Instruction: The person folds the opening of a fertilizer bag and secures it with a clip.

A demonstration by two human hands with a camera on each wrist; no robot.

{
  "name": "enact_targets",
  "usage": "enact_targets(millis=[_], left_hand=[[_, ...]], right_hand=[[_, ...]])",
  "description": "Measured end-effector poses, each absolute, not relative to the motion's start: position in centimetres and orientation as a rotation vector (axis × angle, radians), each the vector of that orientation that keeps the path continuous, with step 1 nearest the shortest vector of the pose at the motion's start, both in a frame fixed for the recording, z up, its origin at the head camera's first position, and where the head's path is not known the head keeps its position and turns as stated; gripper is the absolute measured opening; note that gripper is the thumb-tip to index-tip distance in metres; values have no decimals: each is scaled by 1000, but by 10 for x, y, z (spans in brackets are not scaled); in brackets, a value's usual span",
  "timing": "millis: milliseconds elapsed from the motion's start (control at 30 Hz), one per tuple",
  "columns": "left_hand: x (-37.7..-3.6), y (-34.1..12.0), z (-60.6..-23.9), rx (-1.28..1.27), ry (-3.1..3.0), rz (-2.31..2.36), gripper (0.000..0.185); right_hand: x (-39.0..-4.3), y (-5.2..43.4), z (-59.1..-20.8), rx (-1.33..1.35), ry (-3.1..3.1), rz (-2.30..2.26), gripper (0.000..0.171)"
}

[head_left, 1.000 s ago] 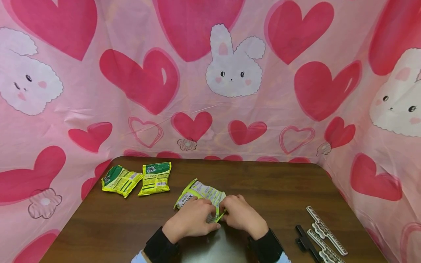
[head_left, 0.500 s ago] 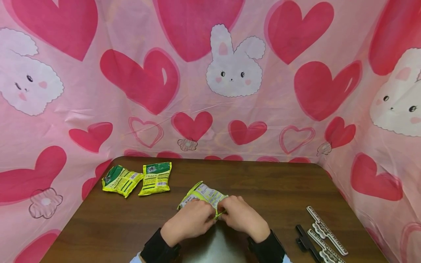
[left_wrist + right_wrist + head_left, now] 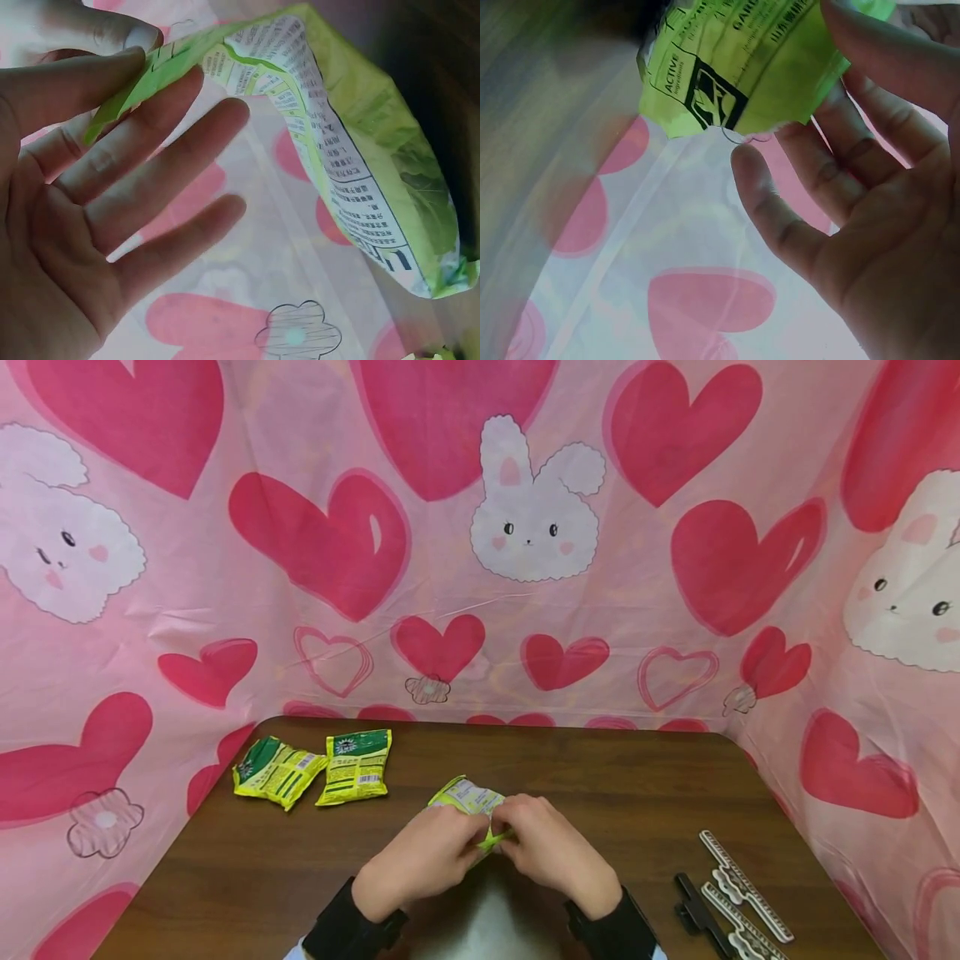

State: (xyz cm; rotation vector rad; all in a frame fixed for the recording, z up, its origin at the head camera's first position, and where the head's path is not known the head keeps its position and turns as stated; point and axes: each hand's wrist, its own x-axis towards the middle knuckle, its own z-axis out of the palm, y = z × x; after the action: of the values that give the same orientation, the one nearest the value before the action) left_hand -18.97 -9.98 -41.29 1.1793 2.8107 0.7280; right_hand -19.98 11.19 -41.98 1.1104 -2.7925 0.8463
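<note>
A yellow-green printed plastic packet [image 3: 467, 794] is between my two hands near the middle of the table. My left hand [image 3: 423, 853] pinches its near edge between thumb and forefinger; in the left wrist view the other fingers spread out below the packet [image 3: 360, 161]. Right beside it, my right hand [image 3: 553, 856] pinches the same edge. The right wrist view has the right thumb on the packet's green printed face [image 3: 742, 67], with fingers behind it. The packet hangs bent from the pinched edge, and my hands cover much of it in the head view.
Two similar green-and-yellow packets lie at the back left, one slanted [image 3: 279, 772] and one straighter [image 3: 355, 768]. At the right lie two white toothed strips, the farther strip [image 3: 746, 887] beside a black clip-like piece [image 3: 699, 906]. Pink heart-patterned cloth [image 3: 450, 568] surrounds the brown table [image 3: 615, 768].
The packet has tipped and shows less of its printed face in the head view. Both hands have shifted slightly away from me, the left more over the packet.
</note>
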Motion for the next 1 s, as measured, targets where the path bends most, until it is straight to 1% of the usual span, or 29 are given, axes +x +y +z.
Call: enact_targets(millis=[100,200,300,467,567,833,1000], left_hand=[[-190,-103,-409,1165,2803,768,17],[-190,-105,-406,1156,2815,772,17],[-190,-108,-403,1159,2831,772,18],[-189,-110,-398,1184,2838,793,25],[-188,-111,-395,1202,2823,825,28],[-183,-119,-381,1159,2780,941,22],[-177,-125,-372,1164,2801,996,24]], right_hand=[[-199,112,-420,1099,-2753,837,21],[-199,113,-422,1084,-2718,823,22],[-201,115,-425,1051,-2703,790,24],[-203,120,-424,1018,-2708,803,20],[-203,121,-421,1029,-2718,848,18],[-198,126,-406,1024,-2815,1046,16],[-192,126,-399,1049,-2804,1085,14]])
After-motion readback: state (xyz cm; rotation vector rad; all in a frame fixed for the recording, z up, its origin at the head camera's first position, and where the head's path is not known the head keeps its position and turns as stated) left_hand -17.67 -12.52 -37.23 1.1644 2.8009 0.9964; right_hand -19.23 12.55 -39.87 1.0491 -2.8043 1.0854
